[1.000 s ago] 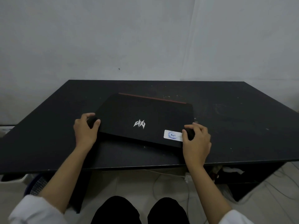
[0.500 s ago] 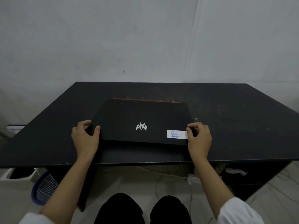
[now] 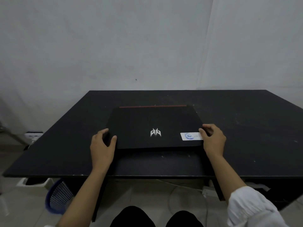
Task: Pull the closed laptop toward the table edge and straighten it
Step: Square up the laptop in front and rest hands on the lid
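A closed black laptop (image 3: 152,122) with a silver logo, a white sticker and a red strip along its far edge lies flat on the black table (image 3: 246,128). Its near edge runs parallel to the table's front edge, a hand's width back from it. My left hand (image 3: 102,143) grips the laptop's near left corner, thumb on the lid. My right hand (image 3: 213,138) grips the near right corner beside the sticker.
A bare grey wall stands behind the table. Under the table are a blue mesh basket (image 3: 59,197) at the left, white cables and a power strip (image 3: 208,192), and my dark-clad knees (image 3: 155,217).
The laptop has turned from a skewed position to square with the table's front edge. Both hands stayed on its near corners and moved with it.
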